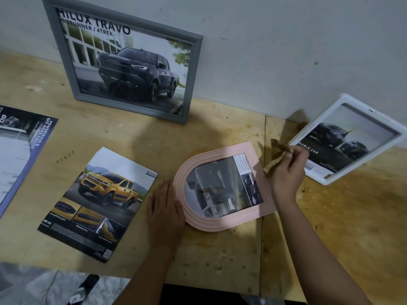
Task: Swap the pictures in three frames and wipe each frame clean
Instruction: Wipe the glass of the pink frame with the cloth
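A pink arched frame (222, 224) lies flat on the wooden table (220, 260), just right of the middle, with its rounded end turned to the left and its straight end to the right. It holds a greyish print of a vehicle with a block of text, turned sideways. The left hand (165, 208) lies palm down on the table with its fingers straight and together, its edge against the rounded end of the pink frame; it has hold of nothing. The right hand (286, 170) is over the frame's straight end, near the far corner, and its thumb and fingers pinch a crumpled tan cloth (277, 153); whether the cloth touches the frame cannot be told. Just beyond that hand a white frame (374, 115) leans tilted against the wall, showing dark pickups and the words "DOUBLE CAB". Further left a larger grey frame (132, 106) leans upright against the same wall with a dark pickup under the heading "HILUX TRAVO". A loose brochure page (99, 201) with a yellow pickup lies flat just left of the left hand, and another printed sheet (19, 150) lies at the table's left edge, partly cut off
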